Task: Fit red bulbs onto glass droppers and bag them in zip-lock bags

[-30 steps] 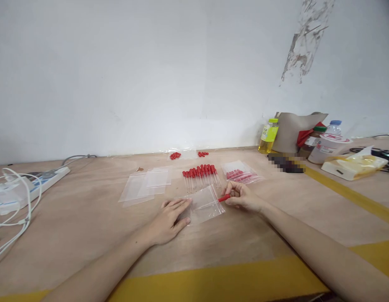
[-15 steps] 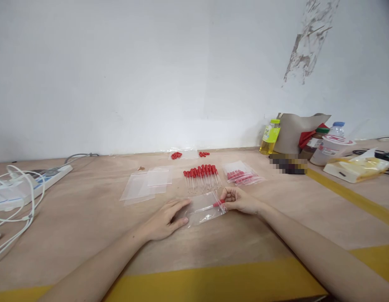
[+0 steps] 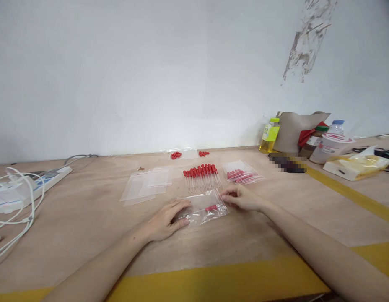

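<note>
A clear zip-lock bag [image 3: 197, 214] lies flat on the table between my hands, with a dropper [image 3: 211, 208] inside; its red bulb shows plainly, its tube only faintly. My left hand [image 3: 165, 220] rests at the bag's left end, thumb and fingers apart. At the mouth on the right, the fingertips of my right hand [image 3: 241, 198] are closed at the bag's edge. Just beyond the bag stands a row of red-bulbed droppers [image 3: 201, 174] laid side by side. Filled bags of droppers [image 3: 241, 174] are stacked to their right.
Flat unfilled zip bags [image 3: 144, 186] lie left of the row. Loose red bulbs [image 3: 176, 155] sit by the wall. A power strip [image 3: 53, 180] with white cables is at left. A yellow drink bottle [image 3: 269, 136], a plastic cup [image 3: 331, 149] and a tissue pack [image 3: 356, 165] stand at right.
My right hand has let go of the dropper's red bulb and drawn back slightly to the bag's mouth. The dropper now lies further left, inside the bag. My left hand stays put.
</note>
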Demonstrator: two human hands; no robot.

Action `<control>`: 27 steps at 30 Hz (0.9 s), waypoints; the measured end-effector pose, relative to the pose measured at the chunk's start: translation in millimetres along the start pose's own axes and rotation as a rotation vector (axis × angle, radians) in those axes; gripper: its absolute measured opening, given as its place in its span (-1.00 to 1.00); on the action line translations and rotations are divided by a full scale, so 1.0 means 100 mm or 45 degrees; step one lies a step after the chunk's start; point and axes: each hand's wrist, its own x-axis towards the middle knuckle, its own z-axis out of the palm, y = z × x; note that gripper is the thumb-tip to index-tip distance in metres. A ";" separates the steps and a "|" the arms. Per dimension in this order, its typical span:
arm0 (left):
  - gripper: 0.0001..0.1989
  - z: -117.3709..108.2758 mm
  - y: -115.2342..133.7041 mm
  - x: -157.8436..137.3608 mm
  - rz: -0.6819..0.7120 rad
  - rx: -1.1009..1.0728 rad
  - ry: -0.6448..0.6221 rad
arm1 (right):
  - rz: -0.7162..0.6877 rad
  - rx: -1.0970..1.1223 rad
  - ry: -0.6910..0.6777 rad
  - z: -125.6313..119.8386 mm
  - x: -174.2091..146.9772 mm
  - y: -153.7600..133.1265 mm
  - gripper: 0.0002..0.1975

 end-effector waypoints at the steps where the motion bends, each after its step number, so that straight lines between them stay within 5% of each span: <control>1: -0.63 0.00 -0.01 0.00 0.004 0.009 -0.011 | 0.071 -0.014 0.116 -0.06 0.03 0.02 -0.76; 5: -0.65 0.02 -0.04 0.00 0.005 0.057 -0.042 | 0.335 -0.282 0.478 -0.24 0.33 0.08 -0.87; 15: -0.63 0.00 0.00 -0.01 -0.070 0.080 -0.083 | 0.673 -0.544 0.711 -0.09 1.15 0.07 -0.75; 22: -0.63 0.00 -0.01 -0.02 -0.036 0.027 -0.061 | 0.703 -0.519 0.695 -0.14 1.20 -0.04 -0.54; 27: -0.65 -0.01 -0.05 -0.03 -0.022 0.058 -0.088 | 0.593 -0.385 0.605 -0.32 0.81 -0.17 -0.53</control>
